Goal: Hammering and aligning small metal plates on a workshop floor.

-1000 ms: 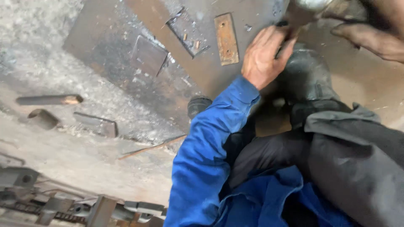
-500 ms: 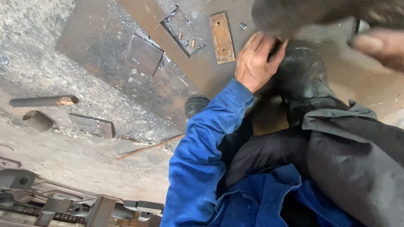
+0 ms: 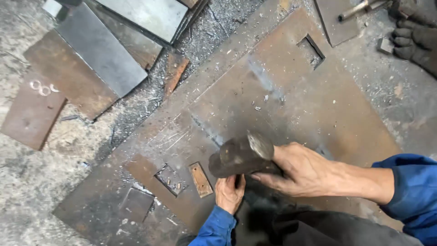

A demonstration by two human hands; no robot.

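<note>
— Hammer head [image 3: 241,157] first: where does it sit?

— Low in the middle of the view, held above the big rusty steel sheet [image 3: 291,105] that lies on the gritty floor. It is a dark, worn lump of metal with a paler, shiny face turned up and to the right.

— Which hand has it?

— The right hand [image 3: 309,173], coming in from the right out of a blue sleeve [image 3: 409,187]. Its fingers are wrapped tight around the neck just behind the head, so the head juts out to the left of the knuckles. Any handle is hidden under the palm.

— And its long axis?

— Roughly left to right across the view, tilted a little, with the blunt dark end toward the left.

— The left hand [image 3: 230,193]?

— Directly below the head, fingers pressed flat on the sheet with nothing in its grasp. It lies just right of a small loose rectangular plate [image 3: 200,179], which lies beside a rectangular cut-out [image 3: 169,178] in the sheet. Both hands are close, but only the right one grips the hammer.

— Anything else nearby?

— A second cut-out [image 3: 312,49] higher up, stacked steel plates [image 3: 104,50] at upper left, and another person's gloved hand [image 3: 412,38] at the top right corner, well apart.
</note>
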